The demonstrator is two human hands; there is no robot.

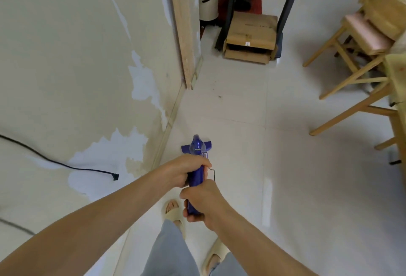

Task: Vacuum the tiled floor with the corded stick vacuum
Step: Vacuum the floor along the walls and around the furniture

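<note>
Both hands on blue stick vacuum: left hand fingers curled around body, right hand gripping handle end. Vacuum head on tiled floor, near wall-side floor edge. Black cord lies along wall.

both arms reach forward, left hand ahead of right hand, fingers curled.

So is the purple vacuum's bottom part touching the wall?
Apart. The head view shows the vacuum's floor head on the tiled floor, with a plain strip of bare tile between its left end and the wall's baseboard.
</note>
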